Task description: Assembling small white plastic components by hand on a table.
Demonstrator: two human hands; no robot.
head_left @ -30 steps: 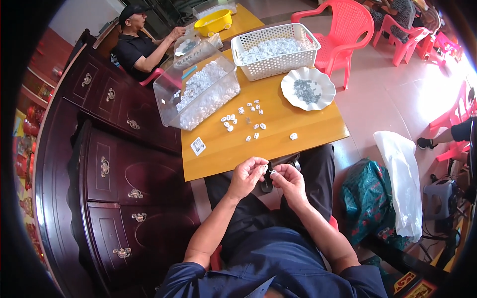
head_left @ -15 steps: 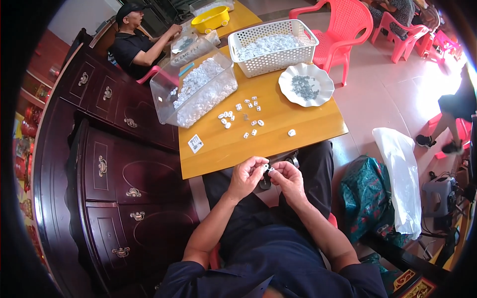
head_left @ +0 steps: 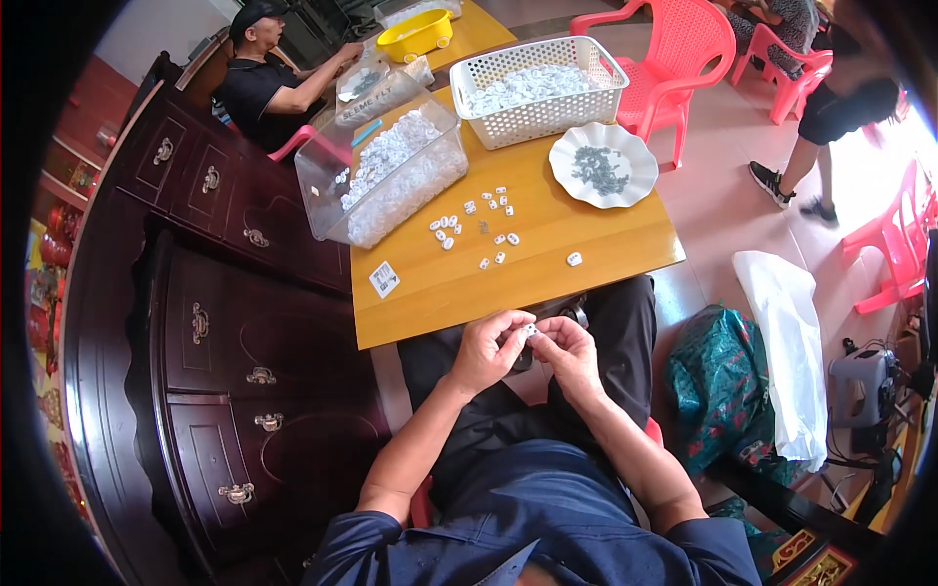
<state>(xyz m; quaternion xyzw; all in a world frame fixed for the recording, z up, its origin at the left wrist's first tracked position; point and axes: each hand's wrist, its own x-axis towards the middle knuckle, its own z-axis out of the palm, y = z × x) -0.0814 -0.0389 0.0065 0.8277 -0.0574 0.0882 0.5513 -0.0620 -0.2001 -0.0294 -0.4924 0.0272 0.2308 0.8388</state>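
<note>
Left hand and right hand pinch small white piece together, just below counter edge; assembling step, next needs firm press.

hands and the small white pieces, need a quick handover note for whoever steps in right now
Left hand and right hand meet over the lap, pinching one small white piece between the fingertips.
Loose white pieces lie scattered on the wooden table; the clear tub and white basket hold many more, and the white plate holds small dark bits.
Done: cannot tell how many.
Left: the scattered pieces, it seems.
</note>
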